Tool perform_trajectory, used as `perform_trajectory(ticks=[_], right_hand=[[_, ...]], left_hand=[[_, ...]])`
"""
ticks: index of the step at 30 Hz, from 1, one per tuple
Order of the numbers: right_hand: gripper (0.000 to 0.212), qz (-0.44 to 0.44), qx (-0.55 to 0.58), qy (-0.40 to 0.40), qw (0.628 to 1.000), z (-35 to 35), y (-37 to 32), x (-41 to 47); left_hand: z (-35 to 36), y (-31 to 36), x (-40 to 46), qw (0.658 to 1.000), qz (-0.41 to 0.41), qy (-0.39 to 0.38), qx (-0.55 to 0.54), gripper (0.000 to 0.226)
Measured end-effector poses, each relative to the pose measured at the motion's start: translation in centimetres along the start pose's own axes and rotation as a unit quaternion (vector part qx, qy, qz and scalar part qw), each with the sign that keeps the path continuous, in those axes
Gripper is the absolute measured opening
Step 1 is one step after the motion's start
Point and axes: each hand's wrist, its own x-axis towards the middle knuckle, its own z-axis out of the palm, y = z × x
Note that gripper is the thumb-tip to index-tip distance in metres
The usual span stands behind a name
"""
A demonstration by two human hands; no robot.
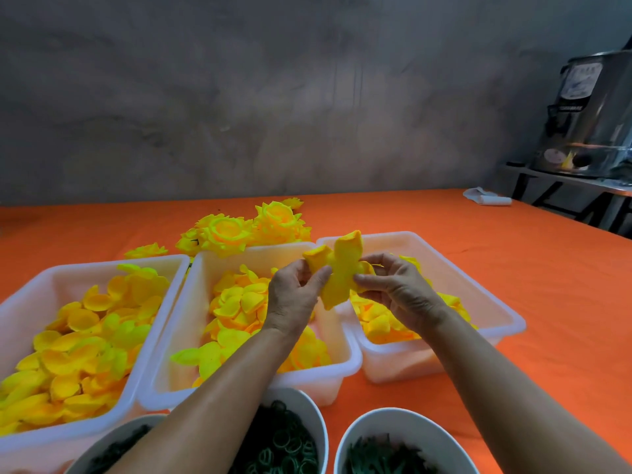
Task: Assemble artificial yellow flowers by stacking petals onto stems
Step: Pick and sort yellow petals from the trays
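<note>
both hands, left hand [297, 293] and right hand [393, 288], pinch a yellow petal piece [338, 268] mid-air above the middle bin [345, 367], likely lifted to separate layers before stacking, with finished flowers [239, 230] piled at 11 o'clock on the desk [513, 268].

We pinch a yellow petal piece [338, 268] between our left hand [294, 295] and right hand [393, 289], above three white bins [164, 340] of petals on the orange table [513, 268]; finished flowers [246, 227] lie toward the far edge.
</note>
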Motion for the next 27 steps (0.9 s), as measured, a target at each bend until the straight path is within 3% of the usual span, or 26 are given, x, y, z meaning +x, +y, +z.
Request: perform_trajectory(ticks=[3,10,16,18,21,22,27], right_hand=[[0.018,0.007,0.003,-0.003,1.0,-0.1,-0.6,-0.2],[0.011,-0.015,0.023,0.017,0.999,0.8,-3.8,1.2],[0.021,0.012,-0.079,0.16,0.984,0.6,0.3,0.5],[0.024,-0.017,-0.127,0.196,0.972,0.3,1.3,0.3],[0.018,-0.093,-0.276,0.239,0.927,0.6,1.4,0.2],[0.016,-0.114,-0.295,0.229,0.921,0.8,1.2,0.1],[0.022,-0.14,-0.21,0.067,0.965,1.9,0.6,-1.0]], left_hand=[[-0.4,0.2,0.0,0.993,-0.06,-0.001,-0.098,0.004],[-0.3,2.6,2.1,0.958,-0.146,-0.034,-0.244,0.016],[1.1,1.1,1.2,0.972,-0.14,0.003,-0.189,0.02],[1.3,0.3,1.0,0.976,-0.129,0.008,-0.175,0.022],[1.4,0.0,0.9,0.985,-0.101,0.013,-0.14,0.02],[1.4,0.0,0.8,0.987,-0.091,0.012,-0.129,0.021],[1.6,-0.1,0.4,0.993,-0.058,0.004,-0.099,0.035]])
